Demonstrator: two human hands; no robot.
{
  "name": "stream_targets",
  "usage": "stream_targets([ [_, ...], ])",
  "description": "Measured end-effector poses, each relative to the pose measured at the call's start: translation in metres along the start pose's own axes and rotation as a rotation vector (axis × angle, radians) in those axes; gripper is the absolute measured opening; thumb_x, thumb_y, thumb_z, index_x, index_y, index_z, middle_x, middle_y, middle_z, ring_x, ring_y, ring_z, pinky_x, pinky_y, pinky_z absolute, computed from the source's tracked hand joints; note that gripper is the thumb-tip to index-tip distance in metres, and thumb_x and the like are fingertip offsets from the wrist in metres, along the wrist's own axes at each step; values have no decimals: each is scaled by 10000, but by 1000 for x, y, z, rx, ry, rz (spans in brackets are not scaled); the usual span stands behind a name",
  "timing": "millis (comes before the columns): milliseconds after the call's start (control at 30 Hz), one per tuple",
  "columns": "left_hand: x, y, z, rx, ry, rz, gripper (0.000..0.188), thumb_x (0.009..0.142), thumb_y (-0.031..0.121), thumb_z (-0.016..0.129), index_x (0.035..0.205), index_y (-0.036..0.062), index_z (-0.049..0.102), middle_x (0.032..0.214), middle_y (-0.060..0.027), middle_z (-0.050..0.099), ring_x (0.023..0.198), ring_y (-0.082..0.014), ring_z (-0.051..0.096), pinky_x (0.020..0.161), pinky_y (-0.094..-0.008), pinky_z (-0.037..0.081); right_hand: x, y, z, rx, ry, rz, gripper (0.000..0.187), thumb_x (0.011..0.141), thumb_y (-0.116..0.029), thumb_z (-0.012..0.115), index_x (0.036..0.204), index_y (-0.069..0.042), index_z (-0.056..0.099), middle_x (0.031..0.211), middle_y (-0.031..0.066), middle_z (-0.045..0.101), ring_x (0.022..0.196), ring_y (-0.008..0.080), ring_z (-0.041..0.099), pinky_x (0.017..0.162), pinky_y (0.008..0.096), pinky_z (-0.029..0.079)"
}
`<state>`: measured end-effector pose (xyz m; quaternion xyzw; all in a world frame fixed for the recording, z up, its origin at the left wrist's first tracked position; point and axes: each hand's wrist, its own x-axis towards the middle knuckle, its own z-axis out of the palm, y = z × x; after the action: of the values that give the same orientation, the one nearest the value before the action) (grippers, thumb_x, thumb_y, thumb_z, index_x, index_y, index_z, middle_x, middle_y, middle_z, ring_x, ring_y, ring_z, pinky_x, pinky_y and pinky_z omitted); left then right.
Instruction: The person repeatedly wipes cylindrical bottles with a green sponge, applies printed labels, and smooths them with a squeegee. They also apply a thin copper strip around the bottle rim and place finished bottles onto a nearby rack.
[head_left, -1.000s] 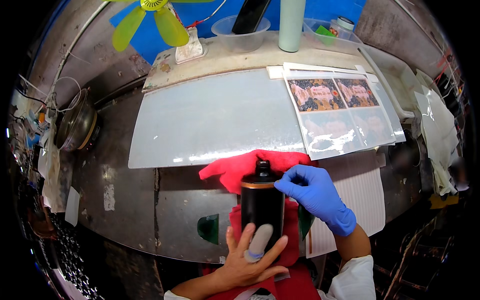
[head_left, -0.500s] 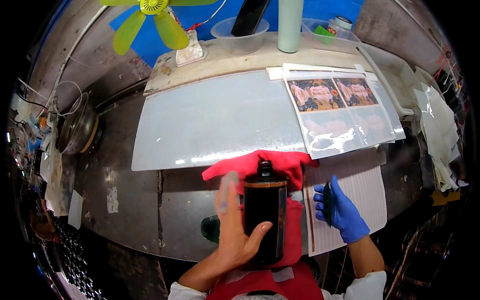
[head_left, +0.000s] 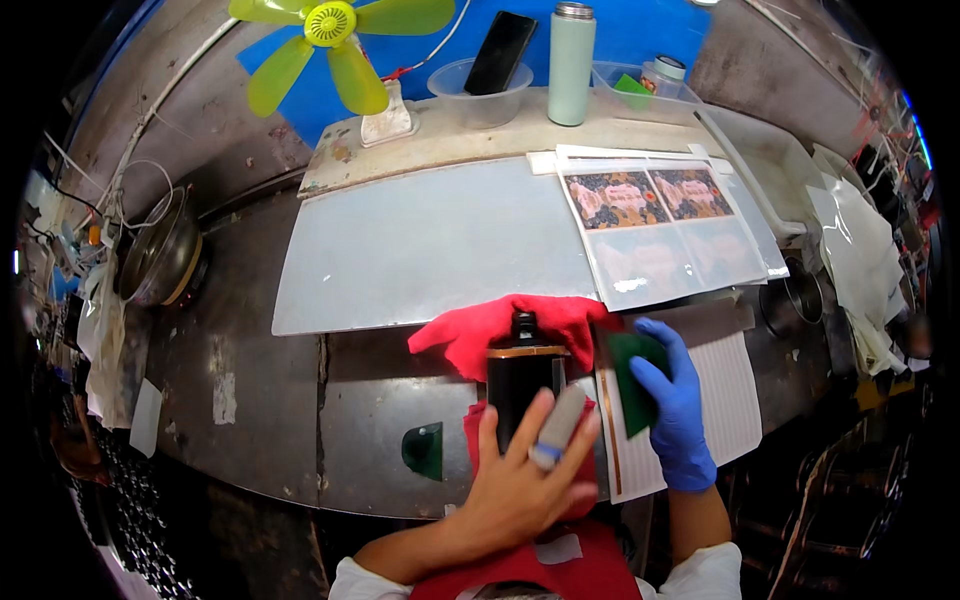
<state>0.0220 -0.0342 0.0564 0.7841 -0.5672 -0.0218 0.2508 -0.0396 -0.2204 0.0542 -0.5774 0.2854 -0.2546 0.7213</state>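
Observation:
A black bottle (head_left: 512, 388) with a copper-coloured band near its shoulder lies on red cloth (head_left: 470, 345), its neck pointing away from me. Over its near part rests my left hand (head_left: 525, 485), fingers spread; one finger wears a grey cover and a blue band. My right hand (head_left: 680, 400), in a blue glove, grips a thin dark green flat piece (head_left: 632, 375), upright just right of the bottle and slightly blurred. A similar dark green piece (head_left: 423, 452) with one rounded side and a small hole lies on the table to the left.
A pale grey board (head_left: 430, 250) covers the far middle of the table (head_left: 250, 400). Printed sheets (head_left: 670, 250) overlap its right end. Ribbed white paper (head_left: 725, 390) lies under my gloved hand. At the back stand a green fan (head_left: 330, 25), a clear bowl with a phone (head_left: 500, 50) and a pale green flask (head_left: 571, 70).
My left hand has moved right and nearer, from the bottle's left side onto its near part. My right hand has shifted up and left, turning the green piece's broad face into view.

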Motion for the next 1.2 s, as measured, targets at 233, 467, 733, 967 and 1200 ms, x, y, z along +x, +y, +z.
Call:
stream_targets([
  [233, -45, -4, 28, 315, -5, 81, 679, 760, 336, 673, 1301, 10, 423, 1339, -215, 397, 1254, -381, 369, 959, -563, 309, 2, 2, 70, -628, -104, -452, 341, 812, -84, 579, 1136, -51, 479, 967, 194, 581, 896, 346, 588, 765, 367, 470],
  [467, -85, -39, 56, -586, -106, -356, 978, 741, 271, 719, 1335, -164, 74, 1219, -409, 374, 1121, -544, 399, 918, -529, 371, 14, 57, 22, -31, -15, -48, 314, 854, -50, 555, 1150, -28, 454, 1062, 68, 534, 941, 133, 536, 825, 260, 452],
  [733, -53, -4, 40, 356, 283, 227, 566, 860, 369, 554, 1327, 79, 421, 1356, -143, 405, 1259, -316, 372, 1000, -550, 256, -3, -1, 55, -521, -33, -303, 331, 843, -99, 565, 1154, -50, 464, 1006, 175, 594, 920, 296, 610, 775, 346, 478],
  [967, -76, -32, 72, -204, 237, -6, 842, 705, 301, 753, 1355, -1, 311, 1264, -346, 389, 1174, -486, 392, 950, -594, 307, 16, 59, 21, 22, -94, -60, 324, 851, -78, 579, 1153, -25, 474, 1072, 56, 528, 968, 119, 507, 851, 253, 431],
  [1200, -81, -20, 47, -119, 272, -3, 987, 715, 472, 709, 1381, -49, 199, 1277, -337, 385, 1249, -497, 310, 1006, -646, 99, 13, 45, 12, -199, -31, -159, 314, 845, -78, 581, 1143, -41, 489, 1038, 80, 566, 939, 149, 555, 823, 274, 454],
])
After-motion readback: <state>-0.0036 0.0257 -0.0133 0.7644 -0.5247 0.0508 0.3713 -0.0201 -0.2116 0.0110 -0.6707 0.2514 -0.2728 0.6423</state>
